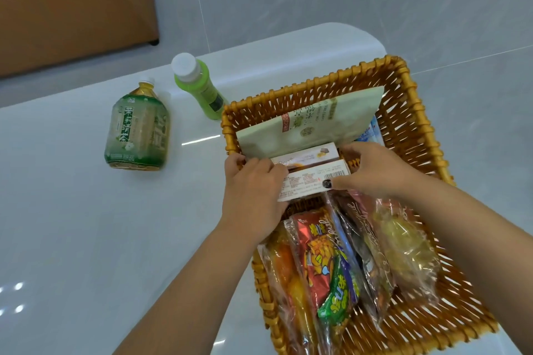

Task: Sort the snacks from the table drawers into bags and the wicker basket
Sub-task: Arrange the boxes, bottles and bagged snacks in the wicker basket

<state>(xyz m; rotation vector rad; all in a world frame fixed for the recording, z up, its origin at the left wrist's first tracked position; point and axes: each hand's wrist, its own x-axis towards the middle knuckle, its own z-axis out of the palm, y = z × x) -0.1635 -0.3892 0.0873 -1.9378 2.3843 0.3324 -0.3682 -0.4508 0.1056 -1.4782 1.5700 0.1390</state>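
two hands, the left hand [253,181] and right hand [372,170], pinch a white box [314,179] over the wicker basket [415,112]; next it likely slides down toward 12 o'clock, beside the green pouch [311,121].

Head cam, single view: looks down, close over wicker basket [409,89], white table [86,225].

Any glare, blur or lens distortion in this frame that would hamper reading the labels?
Head view: wide-angle bending bows the table edge; small glare streaks on the tabletop, shine on the clear snack bags; the box held by left hand and right hand has soft, unreadable small print; tea bottle label fairly sharp.
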